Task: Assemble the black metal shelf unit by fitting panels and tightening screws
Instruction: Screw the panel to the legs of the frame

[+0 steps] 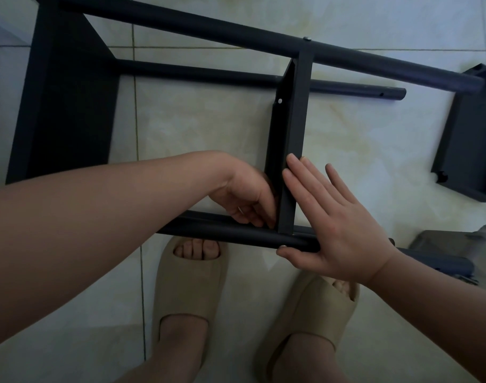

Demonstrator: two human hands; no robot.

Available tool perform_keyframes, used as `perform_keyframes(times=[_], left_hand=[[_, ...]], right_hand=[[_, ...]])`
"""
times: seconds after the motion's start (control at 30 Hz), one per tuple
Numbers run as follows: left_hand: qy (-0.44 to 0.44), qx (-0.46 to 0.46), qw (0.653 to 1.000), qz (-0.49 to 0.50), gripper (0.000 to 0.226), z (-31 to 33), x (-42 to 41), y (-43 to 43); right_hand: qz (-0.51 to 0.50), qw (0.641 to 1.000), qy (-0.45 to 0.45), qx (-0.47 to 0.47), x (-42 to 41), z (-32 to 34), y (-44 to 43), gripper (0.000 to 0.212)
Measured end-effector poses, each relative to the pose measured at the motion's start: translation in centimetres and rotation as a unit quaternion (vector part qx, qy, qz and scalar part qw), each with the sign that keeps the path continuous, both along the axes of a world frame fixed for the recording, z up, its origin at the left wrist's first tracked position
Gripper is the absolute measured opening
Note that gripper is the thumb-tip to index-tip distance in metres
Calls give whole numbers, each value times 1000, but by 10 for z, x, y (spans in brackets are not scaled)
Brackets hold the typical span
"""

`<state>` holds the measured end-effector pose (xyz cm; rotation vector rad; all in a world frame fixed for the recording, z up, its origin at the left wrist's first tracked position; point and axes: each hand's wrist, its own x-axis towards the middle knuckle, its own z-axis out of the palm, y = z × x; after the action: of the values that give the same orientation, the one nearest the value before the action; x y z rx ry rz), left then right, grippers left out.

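Note:
The black metal shelf frame lies on its side on the tiled floor. Its middle shelf panel (290, 120) stands on edge between the far pole (208, 30) and the near pole (236, 234). A screw head (307, 38) shows on the far pole above this panel. My right hand (330, 217) lies flat with straight fingers against the panel's right face, its thumb under the near pole. My left hand (247, 197) reaches behind the panel's left side at the near pole joint, fingers curled there; what they hold is hidden.
A second shelf panel (67, 100) is fixed at the frame's left end. A loose black panel (468, 139) lies on the floor at the right. A third pole (347, 88) runs behind. My feet in beige slippers (189, 283) stand just below the near pole.

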<state>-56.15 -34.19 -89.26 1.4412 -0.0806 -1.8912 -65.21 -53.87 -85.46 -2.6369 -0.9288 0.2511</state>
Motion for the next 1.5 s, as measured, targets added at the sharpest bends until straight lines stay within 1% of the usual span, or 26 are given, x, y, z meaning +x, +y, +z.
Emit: perform_keyframes(times=[0.13,0.23,0.3,0.43,0.53,0.7,0.87,0.97,1.17,1.27,1.5], left_hand=[[10,8,1000,-14,12,2,4,2],[27,-4,1000,11,13,3,5,1],[24,-8,999,19,12,3,4,0],[4,3,1000,-3,11,2,0,1],[10,8,1000,-13,12,3,2,3],[31,-15,999,16,12,5,4,1],[6,-1,1000,-8,11,3,2,1],[10,11,1000,-19,11,2,3,2],[24,-6,1000,3,11,4,8,0],[15,-7,1000,11,11,3,5,-1],[2,14,1000,-26,10,2,5,-3]], right_hand=[[1,1000,1,-1,0,0,0,97],[2,1000,1,-2,0,0,0,97],[2,1000,2,-4,0,0,0,97],[1,1000,4,-6,0,1,1,97],[1,1000,5,-9,0,1,0,97],[2,1000,2,-10,0,0,0,98],[2,1000,2,-6,0,0,0,98],[2,1000,2,-3,0,0,0,97],[3,1000,8,-9,0,1,0,97],[2,1000,6,-7,0,1,0,98],[1,1000,4,-5,0,0,0,97]])
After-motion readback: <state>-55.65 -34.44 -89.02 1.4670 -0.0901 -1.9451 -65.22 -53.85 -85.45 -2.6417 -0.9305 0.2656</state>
